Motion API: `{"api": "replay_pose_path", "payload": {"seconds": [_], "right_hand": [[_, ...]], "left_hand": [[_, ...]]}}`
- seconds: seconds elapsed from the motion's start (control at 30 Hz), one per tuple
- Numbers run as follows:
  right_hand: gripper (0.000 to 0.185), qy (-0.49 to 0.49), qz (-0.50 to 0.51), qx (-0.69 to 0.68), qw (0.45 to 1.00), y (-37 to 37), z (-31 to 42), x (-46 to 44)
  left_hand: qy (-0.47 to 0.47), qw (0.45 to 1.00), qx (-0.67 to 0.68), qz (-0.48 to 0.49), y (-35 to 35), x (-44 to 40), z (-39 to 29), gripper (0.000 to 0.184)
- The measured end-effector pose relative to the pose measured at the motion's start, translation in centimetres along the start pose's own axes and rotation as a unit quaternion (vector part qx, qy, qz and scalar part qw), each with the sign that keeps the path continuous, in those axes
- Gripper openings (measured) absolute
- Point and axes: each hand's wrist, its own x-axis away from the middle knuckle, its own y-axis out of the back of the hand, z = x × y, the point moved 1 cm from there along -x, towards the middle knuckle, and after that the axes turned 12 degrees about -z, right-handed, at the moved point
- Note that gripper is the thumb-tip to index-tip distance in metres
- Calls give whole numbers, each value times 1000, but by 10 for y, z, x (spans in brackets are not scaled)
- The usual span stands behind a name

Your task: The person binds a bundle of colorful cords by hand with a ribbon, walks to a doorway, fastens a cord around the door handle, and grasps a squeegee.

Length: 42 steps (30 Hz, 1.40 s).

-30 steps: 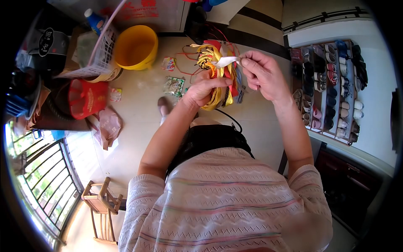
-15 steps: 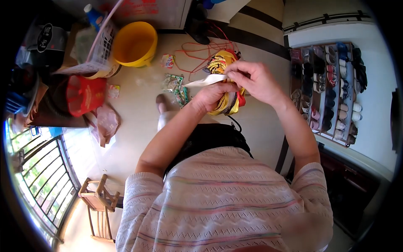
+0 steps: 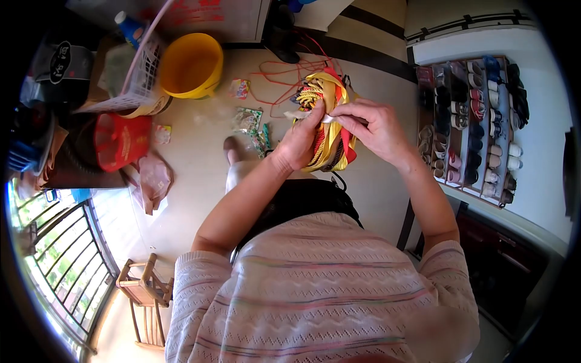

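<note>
A bundle of yellow and dark cords with yellow and red ribbon (image 3: pixel 331 149) hangs in front of my body. My left hand (image 3: pixel 296 143) is closed on its left side, thumb uppermost and pressing near the middle; the other fingers are mostly hidden. A white strip (image 3: pixel 328 118) crosses the bundle, and its loose end sticks out left of my left thumb. On the right side, my right hand (image 3: pixel 372 128) pinches the strip between thumb and forefinger, close against the bundle. Any part of the strip behind the bundle is hidden.
Red cord (image 3: pixel 284 74) lies tangled on the floor beyond the bundle, near several colourful packets (image 3: pixel 249 120). A yellow bucket (image 3: pixel 192 66), a red bucket (image 3: pixel 124 142) and a white basket (image 3: pixel 140 72) stand left. A shoe rack (image 3: pixel 466 130) is at right, a wooden stool (image 3: pixel 144 290) lower left.
The strip stretched out leftward before; now it lies across the bundle with a short end at left. My left thumb has moved up onto the bundle, and my right hand has shifted slightly down and right.
</note>
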Motion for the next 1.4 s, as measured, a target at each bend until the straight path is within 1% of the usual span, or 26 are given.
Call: {"api": "replay_pose_path", "payload": {"seconds": [0.13,0.23,0.33,0.37,0.4,0.43,0.47,0.5,0.53,0.57,0.6,0.63,0.67,0.7,0.8,0.83,0.9,0.93,0.97,1.03,1.07,1.13,1.17,1.27,1.33,1.4], "right_hand": [[18,-177,-13,-202,963,8,0,10],[20,-298,43,-260,917,35,-11,19],[13,-366,115,-341,858,42,-56,35],[14,-392,141,-362,834,37,-72,40],[18,-407,175,-372,816,27,-89,48],[21,-354,178,-301,867,13,-107,59],[24,-298,180,-226,910,-4,-122,69],[28,-269,159,-281,907,-9,-109,68],[33,-238,142,-336,900,-13,-96,67],[38,-249,193,-497,809,-13,-95,64],[44,-275,252,-626,685,-13,-93,62],[43,-421,154,-498,742,-6,-66,66],[37,-474,211,-630,578,-25,-88,67],[32,-499,207,-592,598,-33,-93,67],[24,-542,183,-467,674,-49,-100,70],[27,-495,236,-455,701,-52,-101,70],[28,-307,298,-480,766,-51,-87,67],[27,-264,325,-500,758,-49,-79,64],[26,-221,349,-520,747,-47,-72,62],[23,-245,401,-584,662,-41,-69,54],[20,-273,373,-572,678,-37,-67,58],[18,-326,316,-544,706,-29,-64,67],[17,-272,319,-494,762,-26,-61,69],[18,-391,303,-550,673,-19,-45,78],[17,-342,364,-519,694,-9,-40,70],[20,-335,403,-511,682,-2,-30,61]], "left_hand": [[-17,1000,4,-21,8,-3,-3,52],[-44,998,-19,-44,8,0,-7,52],[-52,995,-56,-63,5,4,-8,57],[-71,986,-144,-44,6,3,-7,59],[-89,969,-230,-24,9,2,-5,61],[-106,943,-314,-4,11,1,-4,64],[-59,907,-417,-22,-16,25,-17,69],[-93,908,-409,30,-17,24,-7,69],[-79,876,-473,58,-13,22,-4,67],[-64,839,-534,86,-11,21,-1,65],[-145,820,-524,177,-22,24,-4,62],[-222,771,-571,175,-21,25,1,56],[-171,673,-691,203,-23,27,-6,52],[-117,557,-791,225,-25,29,-14,53],[-312,604,-695,235,-21,45,4,53],[-310,614,-685,238,-21,49,8,51],[-308,633,-667,244,-24,57,13,49],[-309,619,-681,240,-20,58,18,43],[-302,645,-666,220,-18,60,19,41],[-290,693,-635,178,-20,66,19,38],[-254,669,-677,174,-21,71,15,33],[-264,723,-614,173,-13,71,18,32],[-269,748,-582,172,-11,71,18,31],[-212,828,-483,191,-9,72,18,21],[-170,881,-409,166,-6,71,22,18],[-39,943,-315,103,-5,70,20,17]]}}
